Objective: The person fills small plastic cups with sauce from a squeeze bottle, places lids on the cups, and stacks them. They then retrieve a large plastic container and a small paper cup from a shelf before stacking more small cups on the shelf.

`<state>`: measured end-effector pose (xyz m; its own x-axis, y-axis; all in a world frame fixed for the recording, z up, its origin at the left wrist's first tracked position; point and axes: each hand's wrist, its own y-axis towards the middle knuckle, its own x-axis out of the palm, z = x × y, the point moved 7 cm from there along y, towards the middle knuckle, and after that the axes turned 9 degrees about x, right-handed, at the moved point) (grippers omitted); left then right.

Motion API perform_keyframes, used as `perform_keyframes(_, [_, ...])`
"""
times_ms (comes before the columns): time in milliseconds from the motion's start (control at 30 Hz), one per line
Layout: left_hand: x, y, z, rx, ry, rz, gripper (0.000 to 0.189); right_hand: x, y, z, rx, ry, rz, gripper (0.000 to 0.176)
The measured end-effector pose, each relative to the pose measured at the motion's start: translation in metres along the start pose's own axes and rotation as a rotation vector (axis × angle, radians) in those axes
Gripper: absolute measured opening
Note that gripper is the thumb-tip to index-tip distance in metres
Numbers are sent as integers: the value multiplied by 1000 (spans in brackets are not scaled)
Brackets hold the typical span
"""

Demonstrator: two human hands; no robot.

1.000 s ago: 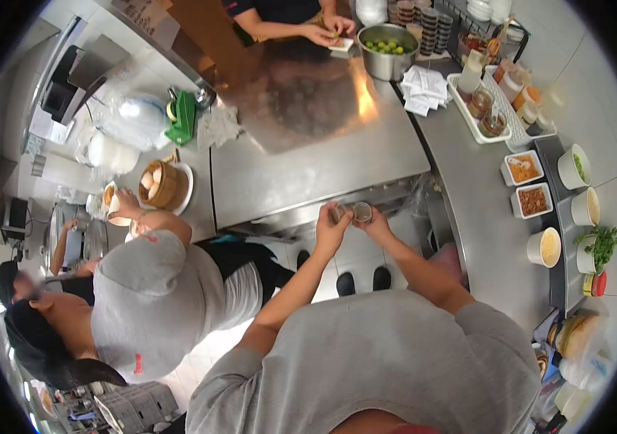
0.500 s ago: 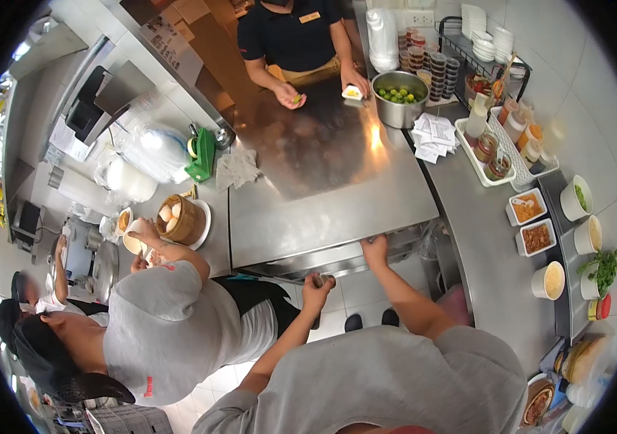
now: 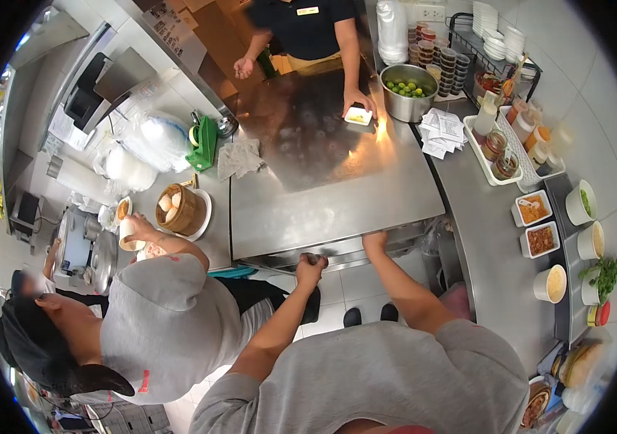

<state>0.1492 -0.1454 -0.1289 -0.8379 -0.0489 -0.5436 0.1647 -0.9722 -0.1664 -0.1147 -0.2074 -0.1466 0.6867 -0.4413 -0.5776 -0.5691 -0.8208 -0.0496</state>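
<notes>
My left hand [image 3: 311, 267] is closed around a small dark object that I cannot make out, just below the front edge of the steel counter [image 3: 337, 228]. Farther right, my right hand [image 3: 375, 244] reaches to the underside of that edge, beside the open shelf space; its fingers are partly hidden. Across the counter, a co-worker's hand holds a small white dish [image 3: 358, 116] with yellow pieces in it. Near that dish stands a steel pot [image 3: 411, 108] of green limes.
On the left, another co-worker in grey [image 3: 171, 325] holds a white cup near a bamboo steamer [image 3: 182, 211] of buns. Sauce bottles in a white tray [image 3: 515, 173], food tubs [image 3: 551, 283] and herbs line the right. A green tape dispenser [image 3: 202, 145] stands back left.
My left hand has moved up and slightly left toward the counter edge. The co-worker opposite has brought the white dish nearer over the counter and moved the other hand away to the left.
</notes>
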Motion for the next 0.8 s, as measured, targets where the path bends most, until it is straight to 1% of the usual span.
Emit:
perform_keyframes(100, [6, 24, -5, -37, 49, -18, 54, 1, 1, -3, 43, 144, -21, 41])
perform_keyframes(167, [11, 32, -11, -33, 104, -20, 54, -9, -4, -6, 27, 279, 43, 40])
perform_keyframes(200, [19, 41, -22, -95, 89, -120, 52, -11, -5, -7, 49, 288, 53, 40])
perform_keyframes(267, [20, 50, -10, 2, 231, -128, 46, -13, -6, -6, 95, 306, 72, 40])
perform_keyframes(300, [16, 46, 9, 49, 301, -121, 45, -7, -5, 0, 70, 307, 93, 40])
perform_keyframes(333, [23, 54, 3, 120, 368, -153, 43, 4, -1, 12, 45, 306, 112, 39])
perform_keyframes(367, [29, 62, -4, 154, 426, -163, 44, 11, 4, 16, 20, 303, 129, 39])
perform_keyframes(433, [44, 73, -13, 220, 539, -184, 46, -15, -9, -12, 48, 286, 29, 37])
perform_keyframes(467, [43, 68, -3, 128, 585, -174, 49, -25, -17, -24, 66, 273, -23, 37])
perform_keyframes(567, [62, 79, -18, 187, 543, -164, 49, -16, -17, -16, 59, 154, -27, 35])
perform_keyframes(667, [71, 79, -24, 96, 579, -240, 48, -13, -12, -8, 61, 165, 5, 32])
perform_keyframes(767, [83, 88, -34, 236, 577, -188, 47, -29, -16, -28, -60, 3, 58, 30])
perform_keyframes(800, [86, 88, -30, 285, 610, -184, 47, -29, -17, -25, -67, -45, 43, 29])
